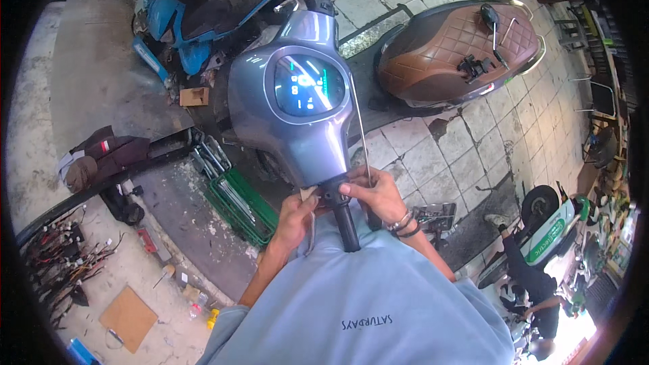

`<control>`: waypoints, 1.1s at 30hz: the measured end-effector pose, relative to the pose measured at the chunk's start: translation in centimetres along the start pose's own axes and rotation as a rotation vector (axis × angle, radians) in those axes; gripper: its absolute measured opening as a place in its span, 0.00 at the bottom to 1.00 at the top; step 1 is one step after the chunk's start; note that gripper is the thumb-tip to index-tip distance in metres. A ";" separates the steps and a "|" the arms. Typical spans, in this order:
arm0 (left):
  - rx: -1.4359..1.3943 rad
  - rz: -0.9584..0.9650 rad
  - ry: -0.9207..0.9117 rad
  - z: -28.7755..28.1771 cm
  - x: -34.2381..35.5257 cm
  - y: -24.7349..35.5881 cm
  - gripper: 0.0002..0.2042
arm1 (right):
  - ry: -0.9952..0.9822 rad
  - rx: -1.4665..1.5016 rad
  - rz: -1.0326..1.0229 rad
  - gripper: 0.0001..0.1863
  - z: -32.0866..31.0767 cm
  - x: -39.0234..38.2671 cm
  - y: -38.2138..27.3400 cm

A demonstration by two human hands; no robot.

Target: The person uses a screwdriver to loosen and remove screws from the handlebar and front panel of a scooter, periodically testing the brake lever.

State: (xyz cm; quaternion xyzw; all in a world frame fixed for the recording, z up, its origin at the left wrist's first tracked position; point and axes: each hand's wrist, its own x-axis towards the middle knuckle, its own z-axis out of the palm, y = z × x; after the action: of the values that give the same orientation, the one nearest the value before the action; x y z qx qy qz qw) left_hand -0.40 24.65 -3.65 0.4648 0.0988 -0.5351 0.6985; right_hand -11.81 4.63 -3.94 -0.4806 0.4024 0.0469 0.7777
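Note:
A grey-purple scooter front (291, 142) with a lit round display (309, 86) stands before me, its near handlebar end pointing at my shirt. My right hand (382, 196) is closed at the black switch housing (332, 189), its thumb pressed on it and its fingers curled out of sight behind. Left of the housing, my left hand (295, 220) is closed, thumb and fingers together by a small pale piece (308, 192); what it grips is mostly hidden. A silver lever (311, 233) runs beside that hand. Between both hands the black handlebar grip (347, 228) sticks out toward me.
A brown quilted seat (439, 54) carries a black mirror (489, 17) and a black part (475, 66). A green crate of tools (240, 206) lies left. A blue scooter (182, 27) stands at far left. At right, a person (531, 270) is beside a white-green scooter (547, 233).

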 end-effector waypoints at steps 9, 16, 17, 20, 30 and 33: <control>0.098 -0.119 0.134 0.8 0.9 1.0 0.17 | 0.023 -0.286 0.056 0.25 0.5 -1.3 -4.0; 0.122 -0.070 0.180 2.0 0.9 1.5 0.16 | 0.450 -0.569 -0.535 0.30 3.5 -4.1 -1.0; 0.139 -0.093 0.159 1.5 1.1 1.5 0.17 | 0.462 -0.666 -0.512 0.32 4.3 -5.3 -1.8; 0.142 -0.137 0.087 0.2 1.5 1.8 0.15 | 0.507 -0.737 -0.501 0.37 5.7 -6.0 -0.9; 0.232 -0.281 -0.142 -1.1 2.8 4.5 0.17 | 0.809 -0.768 -0.456 0.32 9.1 -6.9 -0.8; 0.764 -0.501 -0.391 -2.6 3.5 9.3 0.23 | 0.860 -0.747 -0.403 0.31 10.1 -7.0 -0.8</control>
State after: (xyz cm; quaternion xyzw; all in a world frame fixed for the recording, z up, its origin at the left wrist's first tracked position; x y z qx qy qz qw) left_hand 9.79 24.26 -2.25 0.5404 -0.1283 -0.7617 0.3335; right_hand -10.26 14.37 3.49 -0.7639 0.5381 -0.1617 0.3174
